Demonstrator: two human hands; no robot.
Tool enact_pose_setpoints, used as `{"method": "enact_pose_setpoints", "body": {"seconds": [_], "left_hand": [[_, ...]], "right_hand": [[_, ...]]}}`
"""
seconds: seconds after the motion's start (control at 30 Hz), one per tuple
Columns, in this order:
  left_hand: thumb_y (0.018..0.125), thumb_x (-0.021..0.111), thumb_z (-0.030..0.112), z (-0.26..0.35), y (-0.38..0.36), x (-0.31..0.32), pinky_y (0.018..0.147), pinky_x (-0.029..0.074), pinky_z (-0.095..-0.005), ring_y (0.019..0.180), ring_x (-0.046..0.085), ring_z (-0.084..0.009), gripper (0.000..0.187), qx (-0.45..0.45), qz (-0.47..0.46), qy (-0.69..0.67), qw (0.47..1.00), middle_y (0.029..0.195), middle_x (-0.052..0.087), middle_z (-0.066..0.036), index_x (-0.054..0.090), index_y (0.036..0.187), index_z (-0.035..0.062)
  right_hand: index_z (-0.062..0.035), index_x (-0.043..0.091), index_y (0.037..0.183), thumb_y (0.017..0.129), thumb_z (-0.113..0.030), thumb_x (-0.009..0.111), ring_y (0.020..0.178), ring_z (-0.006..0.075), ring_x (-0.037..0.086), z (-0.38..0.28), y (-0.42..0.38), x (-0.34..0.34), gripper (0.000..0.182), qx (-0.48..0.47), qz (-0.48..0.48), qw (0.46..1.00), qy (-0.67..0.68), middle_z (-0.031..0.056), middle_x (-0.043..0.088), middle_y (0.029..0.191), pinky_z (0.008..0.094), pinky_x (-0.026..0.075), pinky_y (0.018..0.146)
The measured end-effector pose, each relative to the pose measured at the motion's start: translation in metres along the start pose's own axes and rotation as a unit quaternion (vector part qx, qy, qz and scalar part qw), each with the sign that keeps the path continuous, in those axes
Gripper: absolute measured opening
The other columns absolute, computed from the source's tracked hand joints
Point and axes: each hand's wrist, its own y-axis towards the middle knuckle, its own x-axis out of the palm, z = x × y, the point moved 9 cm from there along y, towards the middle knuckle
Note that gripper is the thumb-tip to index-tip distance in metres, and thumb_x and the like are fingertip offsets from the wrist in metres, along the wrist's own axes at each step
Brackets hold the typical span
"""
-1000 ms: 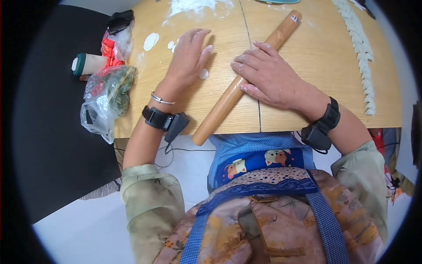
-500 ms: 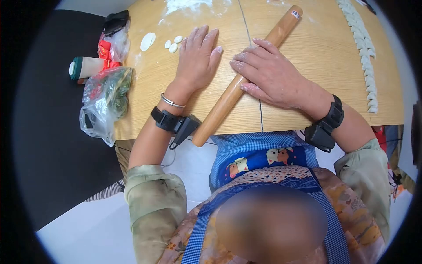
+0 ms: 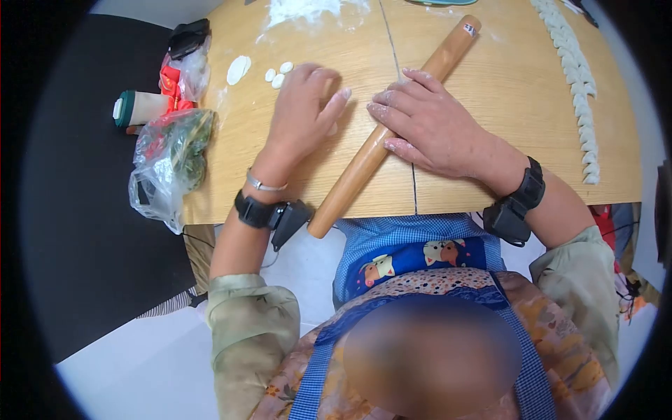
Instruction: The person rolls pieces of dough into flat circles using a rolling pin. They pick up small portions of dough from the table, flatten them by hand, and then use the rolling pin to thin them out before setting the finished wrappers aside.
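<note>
My right hand (image 3: 434, 124) lies across a wooden rolling pin (image 3: 353, 178), its floury fingers draped over the middle. The pin slants on the table, its near end past the front edge. My left hand (image 3: 297, 112) is to the left of the pin, fingers curled under and thumb held out to the side. Whatever may be beneath those fingers is hidden. Just beyond it sit small white dough pieces (image 3: 278, 81), and left of them lie flat, round dough wrappers (image 3: 239, 70).
Loose flour (image 3: 301, 8) is scattered at the far side of the wooden table (image 3: 504, 105). A long row of white dumplings (image 3: 577, 84) lines the right side. Plastic bags (image 3: 168, 168) and a white and green cup (image 3: 140, 108) are at the left edge. A greenish rim (image 3: 442, 2) shows at the top.
My left hand has gone from lying flat with fingers stretched to curled fingers, its wrist shifting slightly left. My right hand stays on the rolling pin. A greenish rim has come into view at the top.
</note>
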Motion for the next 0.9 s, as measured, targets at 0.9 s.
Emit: {"method": "enact_pose_setpoints", "body": {"seconds": [0.9], "left_hand": [[0.091, 0.074, 0.009, -0.043, -0.039, -0.032, 0.072, 0.053, -0.0345, 0.079, 0.063, -0.0217, 0.019, -0.138, -0.002, -0.015, 0.990, 0.089, 0.064, -0.011, 0.069, 0.108, 0.0006]], "right_hand": [[-0.0009, 0.062, 0.133, 0.096, -0.032, 0.065, 0.125, 0.0299, 0.057, 0.000, 0.000, -0.001, 0.048, 0.008, -0.004, 1.000, 0.007, 0.0138, 0.066, 0.125, 0.0497, 0.032, 0.122]]}}
